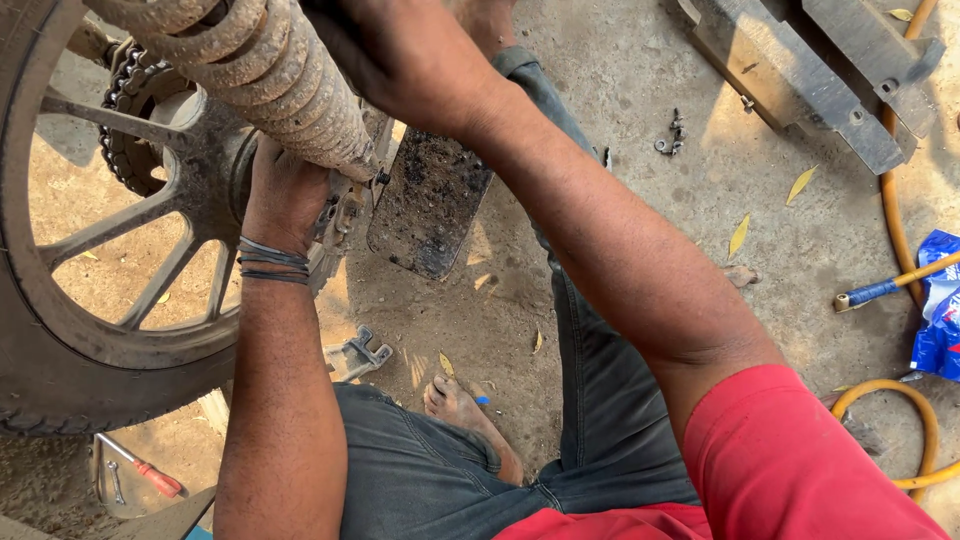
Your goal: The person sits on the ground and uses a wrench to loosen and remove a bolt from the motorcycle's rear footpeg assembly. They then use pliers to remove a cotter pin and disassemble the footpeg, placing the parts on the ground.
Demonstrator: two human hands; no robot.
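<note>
Rear wheel (110, 290), dusty alloy spokes, stood at left; coil shock absorber (270, 80) slanted across its hub; mud flap (430, 200) hung just beside; our left hand (285, 195) was pressed against the hub beneath the spring, fingers hidden; our right hand (400, 55) was closed over the shock's upper part; red-handled screwdriver (150, 475) lay below the tyre.

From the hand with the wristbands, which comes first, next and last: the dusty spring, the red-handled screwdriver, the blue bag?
1. The spring: right above the left hand, touching it.
2. The screwdriver: lower left, on the ground under the wheel.
3. The blue bag: far right edge.
</note>
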